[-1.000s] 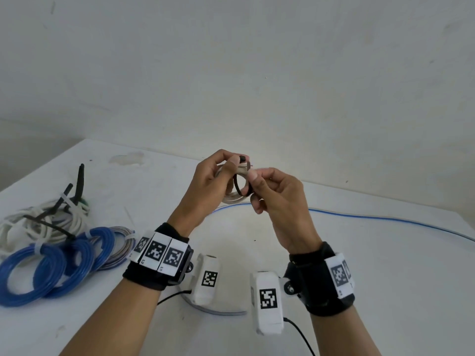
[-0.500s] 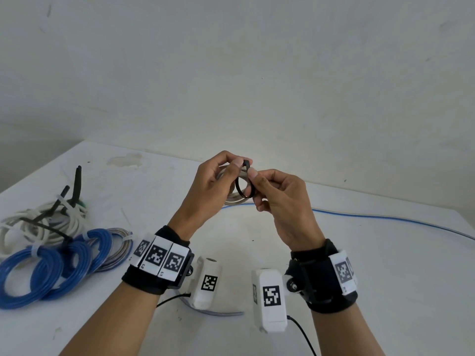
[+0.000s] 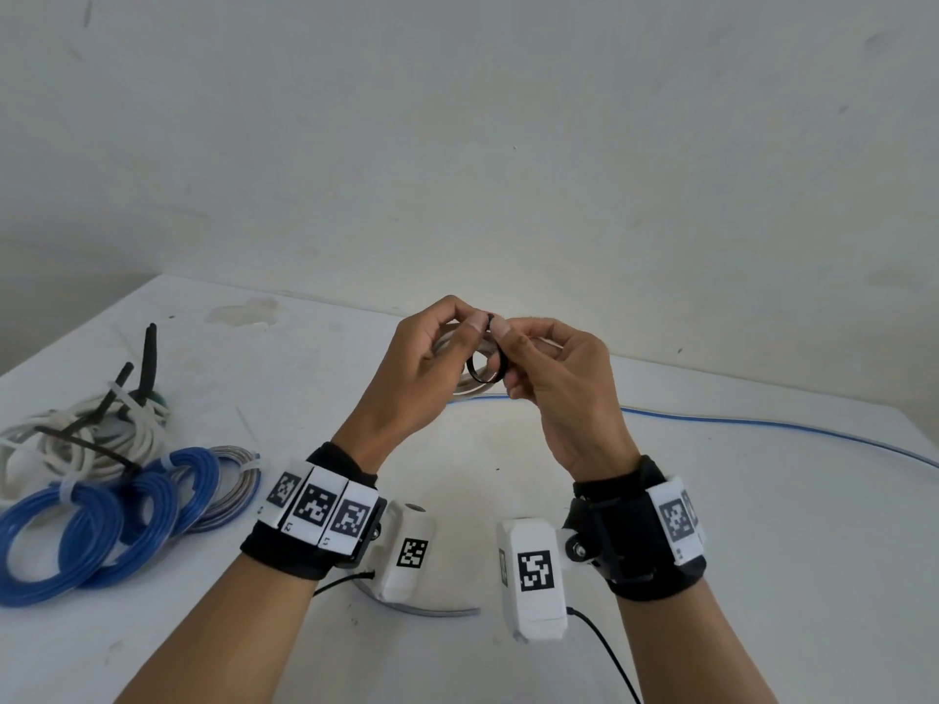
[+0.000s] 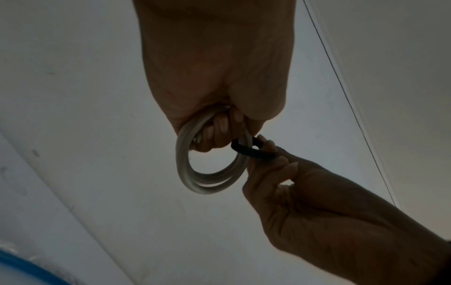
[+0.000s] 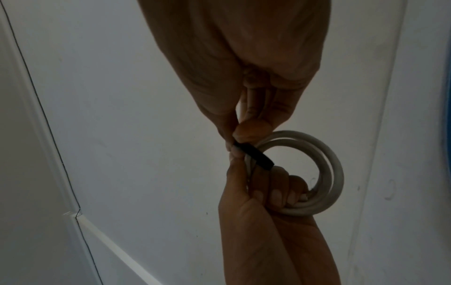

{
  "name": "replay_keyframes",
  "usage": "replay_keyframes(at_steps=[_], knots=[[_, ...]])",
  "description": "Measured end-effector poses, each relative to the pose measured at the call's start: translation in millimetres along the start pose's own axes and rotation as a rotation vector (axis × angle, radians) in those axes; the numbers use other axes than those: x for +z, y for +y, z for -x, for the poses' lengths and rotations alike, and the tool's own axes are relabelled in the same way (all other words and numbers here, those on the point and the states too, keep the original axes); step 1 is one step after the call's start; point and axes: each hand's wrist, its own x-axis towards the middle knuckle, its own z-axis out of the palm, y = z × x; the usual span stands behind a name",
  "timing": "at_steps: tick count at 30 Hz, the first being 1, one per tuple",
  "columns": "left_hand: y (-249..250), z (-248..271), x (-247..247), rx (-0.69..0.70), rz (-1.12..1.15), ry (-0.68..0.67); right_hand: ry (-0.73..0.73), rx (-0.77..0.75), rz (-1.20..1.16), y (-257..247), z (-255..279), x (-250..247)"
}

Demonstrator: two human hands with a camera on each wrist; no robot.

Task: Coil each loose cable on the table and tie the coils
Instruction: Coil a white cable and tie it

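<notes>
Both hands are raised above the white table. My left hand grips a small white cable coil, its fingers curled through the loops. A black cable tie is looped round one side of the coil. My right hand pinches the tie between thumb and fingertips, right against the left thumb. The tie shows as a dark band across the coil's strands. Its free end is hidden by the fingers.
Tied coils lie at the table's left: blue ones, a grey one and white ones with black ties sticking up. A loose blue cable runs along the far right. A white round object sits under my wrists.
The right thumb and finger have closed up against the left thumb at the tie's head, and the tie's upright end no longer shows. Both hands stay at about the same height.
</notes>
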Motion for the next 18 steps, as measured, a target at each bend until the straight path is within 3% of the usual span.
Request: replay_keyframes(at_steps=[7,13,16,18], knots=[[-2.6,-0.3,5.0,-0.005,-0.026,-0.046,0.091,-0.055,0.055,-0.1,-5.1,-0.2],[-3.5,2.7,7.2,-0.021,-0.014,-0.080,-0.057,0.027,0.232,-6.4,-15.4,-16.4],[0.7,4.5,11.0,-0.035,0.017,-0.105,0.007,-0.013,0.205,-8.1,-18.0,-15.7],[4.3,7.5,16.6,-0.043,0.020,-0.162,0.142,-0.038,0.172,-6.5,-26.2,-16.7]])
